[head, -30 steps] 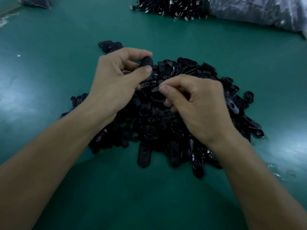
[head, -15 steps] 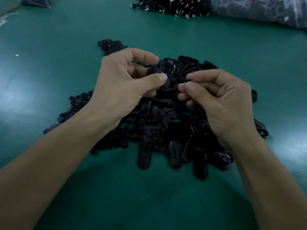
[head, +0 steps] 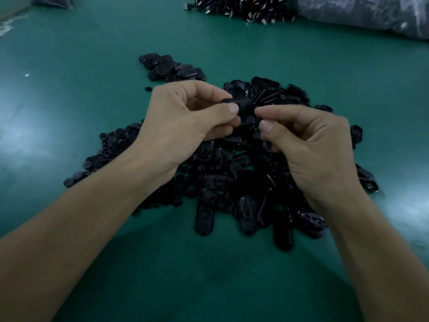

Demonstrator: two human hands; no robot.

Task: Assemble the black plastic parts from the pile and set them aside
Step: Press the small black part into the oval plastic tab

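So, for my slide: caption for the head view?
Left hand holds a black plastic part; right hand pinches its end, above the pile.

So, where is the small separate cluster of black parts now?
In the head view the small cluster lies on the green table, up and left of the main pile, just beyond the left hand.

The desk [head: 92, 112] is showing a deep teal green all over, with pale whitish glare spreading in soft patches towards its left and right edges and a white speck [head: 27, 75] sitting on it. The pile [head: 232, 182] is gleaming glossy black, and so is the smaller cluster [head: 169, 67] behind it. The lifted part [head: 241, 104] is looking a duller black. The far heap [head: 239, 8] is showing black flecked with silvery bits. The bag [head: 359, 15] is appearing crinkled grey with pale highlights.
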